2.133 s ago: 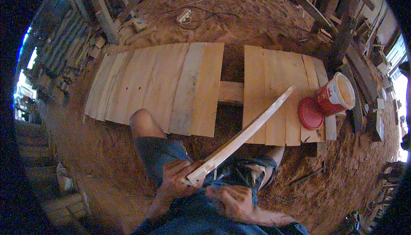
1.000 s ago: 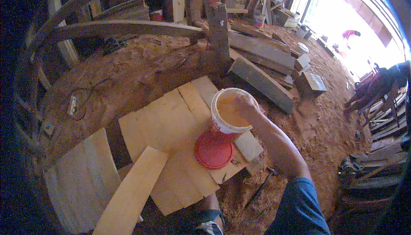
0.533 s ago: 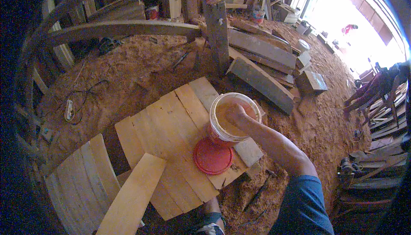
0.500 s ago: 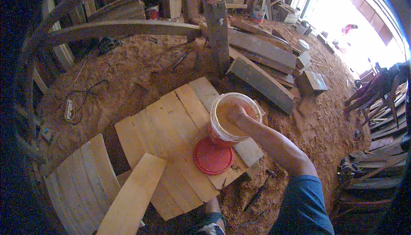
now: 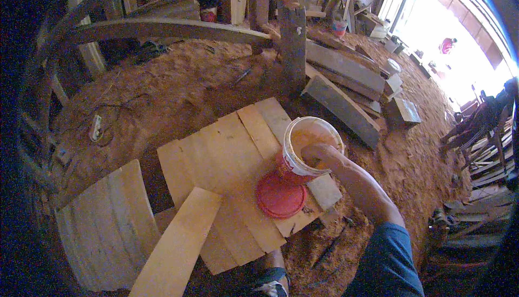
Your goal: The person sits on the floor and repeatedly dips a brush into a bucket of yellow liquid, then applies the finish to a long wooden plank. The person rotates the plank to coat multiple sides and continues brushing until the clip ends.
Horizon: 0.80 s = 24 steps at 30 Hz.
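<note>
My right hand (image 5: 323, 157) is inside a white and red plastic bucket (image 5: 294, 163), just below its rim. Its fingers curl downward, and whatever they hold is hidden. An orange-brown residue coats the bucket's inner wall. Next to the bucket's base lies a round red lid (image 5: 281, 195). Both rest on a surface of pale wooden boards (image 5: 216, 156) laid side by side. A loose pale plank (image 5: 175, 245) slants across the near left of these boards, its lower end cut off by the picture's edge. My left hand is out of view.
Thick timber offcuts (image 5: 343, 110) are piled beyond the boards, beside an upright wooden post (image 5: 293, 48). A curved slatted wooden piece (image 5: 111, 229) lies at the left. Sawdust covers the ground, with a white power strip (image 5: 95, 128) on it. Stacked wood lines the right.
My right hand has drawn back from deeper in the bucket toward its near rim. The whole scene has shifted slightly rightward as the view turned.
</note>
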Each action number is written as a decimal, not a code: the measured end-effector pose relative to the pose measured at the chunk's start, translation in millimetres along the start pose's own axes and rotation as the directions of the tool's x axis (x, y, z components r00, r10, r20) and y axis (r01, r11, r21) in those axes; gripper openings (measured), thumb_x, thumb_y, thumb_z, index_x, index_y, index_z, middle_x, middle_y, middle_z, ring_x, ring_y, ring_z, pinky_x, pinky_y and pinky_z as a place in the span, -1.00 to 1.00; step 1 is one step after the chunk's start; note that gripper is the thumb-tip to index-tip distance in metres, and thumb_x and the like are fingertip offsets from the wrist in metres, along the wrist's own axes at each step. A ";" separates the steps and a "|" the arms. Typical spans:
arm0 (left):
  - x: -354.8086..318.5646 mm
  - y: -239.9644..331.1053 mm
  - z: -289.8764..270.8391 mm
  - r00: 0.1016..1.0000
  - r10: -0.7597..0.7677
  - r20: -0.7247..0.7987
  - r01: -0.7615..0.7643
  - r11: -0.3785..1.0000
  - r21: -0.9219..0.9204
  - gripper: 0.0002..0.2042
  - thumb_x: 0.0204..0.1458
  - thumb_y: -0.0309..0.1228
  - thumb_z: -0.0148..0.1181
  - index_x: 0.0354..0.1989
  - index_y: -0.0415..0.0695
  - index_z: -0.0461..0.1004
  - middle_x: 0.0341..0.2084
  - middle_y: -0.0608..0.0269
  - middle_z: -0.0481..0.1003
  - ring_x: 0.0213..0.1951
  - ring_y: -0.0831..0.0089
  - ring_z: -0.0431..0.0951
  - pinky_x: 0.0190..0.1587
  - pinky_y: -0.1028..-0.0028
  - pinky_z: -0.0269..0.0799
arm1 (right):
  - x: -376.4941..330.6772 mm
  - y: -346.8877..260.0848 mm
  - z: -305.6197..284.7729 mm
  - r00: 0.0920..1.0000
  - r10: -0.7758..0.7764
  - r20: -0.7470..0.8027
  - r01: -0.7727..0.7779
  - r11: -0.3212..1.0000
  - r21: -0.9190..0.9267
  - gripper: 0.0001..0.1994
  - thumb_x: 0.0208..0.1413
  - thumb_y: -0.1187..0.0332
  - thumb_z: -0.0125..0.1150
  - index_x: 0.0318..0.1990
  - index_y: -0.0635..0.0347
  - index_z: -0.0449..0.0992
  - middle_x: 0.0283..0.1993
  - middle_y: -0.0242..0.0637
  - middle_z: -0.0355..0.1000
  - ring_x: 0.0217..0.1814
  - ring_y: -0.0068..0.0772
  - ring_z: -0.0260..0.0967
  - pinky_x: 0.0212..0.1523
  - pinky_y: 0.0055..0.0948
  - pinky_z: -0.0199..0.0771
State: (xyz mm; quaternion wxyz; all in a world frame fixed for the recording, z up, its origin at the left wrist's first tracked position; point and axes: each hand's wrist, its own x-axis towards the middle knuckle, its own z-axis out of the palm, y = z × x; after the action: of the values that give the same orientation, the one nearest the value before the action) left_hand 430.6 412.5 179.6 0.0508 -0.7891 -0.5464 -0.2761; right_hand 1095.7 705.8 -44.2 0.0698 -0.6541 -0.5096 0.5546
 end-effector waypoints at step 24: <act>-79.4 56.4 -37.4 0.905 0.250 -0.344 -0.293 0.953 -0.076 -0.61 0.17 -0.16 0.11 -0.27 -0.34 0.55 -0.33 -0.07 0.57 -0.24 0.01 0.56 -0.12 0.11 0.48 | -143.2 -36.6 89.0 0.121 -0.284 -0.951 0.280 0.929 -0.242 -0.86 0.17 0.31 0.13 -0.19 0.13 0.48 -0.30 0.01 0.50 -0.22 0.13 0.47 -0.26 -0.10 0.44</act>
State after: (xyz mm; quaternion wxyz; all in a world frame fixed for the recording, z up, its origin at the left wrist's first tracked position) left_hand 446.7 309.5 184.6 0.1298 -0.8016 -0.3962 -0.4285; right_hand 1022.5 574.3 40.2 0.4797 -0.7464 -0.4611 -0.0145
